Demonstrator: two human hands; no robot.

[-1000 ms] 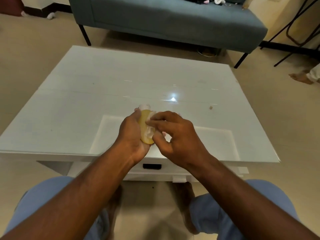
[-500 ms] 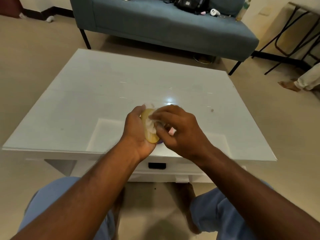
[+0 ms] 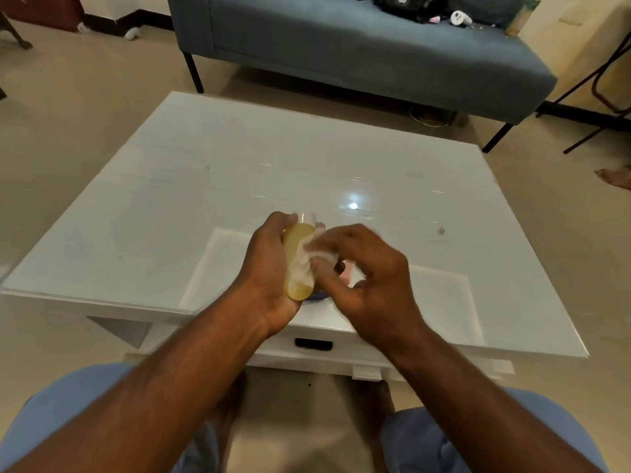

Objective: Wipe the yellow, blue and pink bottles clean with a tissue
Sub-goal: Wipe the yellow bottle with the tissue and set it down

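My left hand point(image 3: 269, 268) grips the yellow bottle point(image 3: 296, 288), held upright-tilted over the near edge of the white table point(image 3: 170, 213), its white cap toward the far side. My right hand point(image 3: 372, 278) presses a crumpled white tissue point(image 3: 309, 259) against the bottle's right side. Below the hands, a sliver of the blue bottle point(image 3: 317, 296) shows on the table, and a bit of the pink bottle point(image 3: 349, 270) peeks out behind my right fingers. Both are mostly hidden.
A blue-grey sofa point(image 3: 341, 49) with bags and small items stands beyond the table. A small crumb point(image 3: 441, 230) lies on the tabletop at right. Metal chair legs point(image 3: 601, 97) and another person's foot point(image 3: 614, 177) are at far right. My knees are below the table edge.
The view has shifted, showing more of the sofa. My right hand with the tissue has slid down along the yellow bottle's side; my left hand keeps its grip.
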